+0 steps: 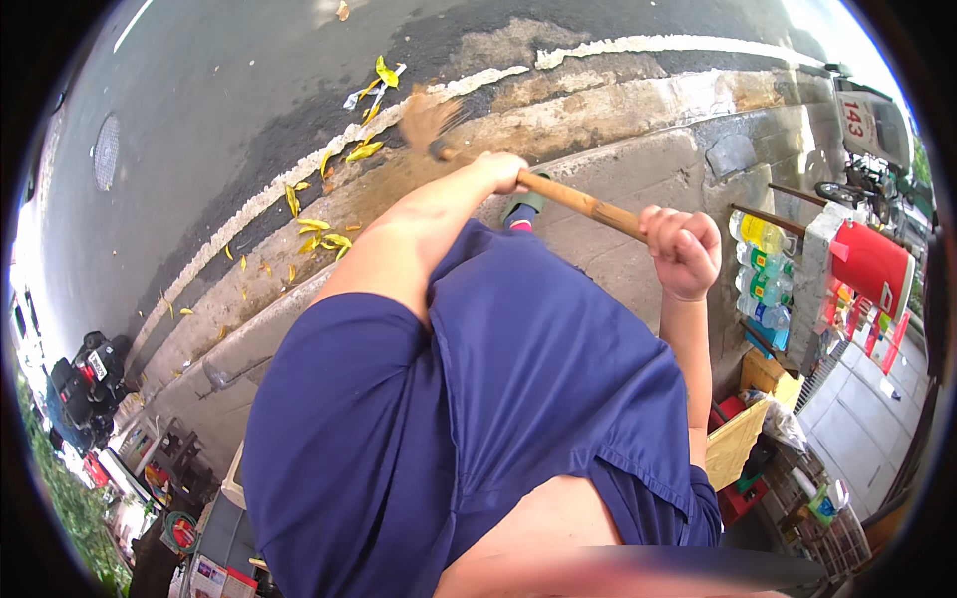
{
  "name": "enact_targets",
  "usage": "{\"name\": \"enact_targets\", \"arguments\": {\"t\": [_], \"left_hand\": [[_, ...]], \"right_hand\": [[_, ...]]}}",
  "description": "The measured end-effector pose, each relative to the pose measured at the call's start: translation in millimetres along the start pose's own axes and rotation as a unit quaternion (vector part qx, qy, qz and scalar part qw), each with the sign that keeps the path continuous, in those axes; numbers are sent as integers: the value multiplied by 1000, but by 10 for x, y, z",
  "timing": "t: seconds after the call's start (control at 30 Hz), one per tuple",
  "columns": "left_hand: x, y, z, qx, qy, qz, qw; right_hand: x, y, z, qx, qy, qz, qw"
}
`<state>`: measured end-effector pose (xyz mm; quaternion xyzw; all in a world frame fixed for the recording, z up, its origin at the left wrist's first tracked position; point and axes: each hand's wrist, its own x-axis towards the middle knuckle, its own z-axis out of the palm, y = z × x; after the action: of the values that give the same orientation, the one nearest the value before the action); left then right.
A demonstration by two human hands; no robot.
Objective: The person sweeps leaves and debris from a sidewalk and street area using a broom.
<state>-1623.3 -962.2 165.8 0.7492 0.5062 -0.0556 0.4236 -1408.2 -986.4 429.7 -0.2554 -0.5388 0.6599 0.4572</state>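
My left hand [501, 172] grips the lower part of a broom's wooden handle [579, 202]. Around the upper end of that handle, my right hand [682, 250] is closed in a fist. The broom's brown bristles [430, 119] are blurred and meet the ground by the white road line. Just beyond them on the asphalt lie a long yellow-green leaf [386, 72] and a scrap of white litter [362, 97]. More yellow leaves [364, 151] are scattered to the left along the gutter. My foot in a green clog [532, 196] shows beneath the handle.
A raised concrete curb [620, 161] runs beside the asphalt road [224, 97]. To the right are filled plastic bottles [762, 280], a red drink cooler [871, 265] and a wooden box [736, 441]. A motorcycle [90, 381] is parked at left; a vehicle with a sidecar [871, 127] stands far right.
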Motion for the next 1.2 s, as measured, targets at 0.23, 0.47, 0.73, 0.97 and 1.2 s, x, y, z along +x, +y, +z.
{"name": "enact_targets", "arguments": {"t": [0.23, 0.47, 0.73, 0.97, 1.2], "left_hand": [[-378, 971, -598, 1, 129, 167, 978], [276, 493, -527, -111, 232, 81, 963], [-649, 318, -360, 59, -21, 30, 998], [-471, 471, -913, 30, 282, 105, 953], [-219, -718, -353, -67, 175, -98, 977]], "right_hand": [[-54, -1102, -208, -2, 29, -84, 996], [378, -472, 397, -181, -212, -54, 959], [27, -208, -404, 125, 100, 14, 987], [310, -846, 180, -29, -114, -129, 985], [665, 727, 689, -84, -232, 50, 968]]}}
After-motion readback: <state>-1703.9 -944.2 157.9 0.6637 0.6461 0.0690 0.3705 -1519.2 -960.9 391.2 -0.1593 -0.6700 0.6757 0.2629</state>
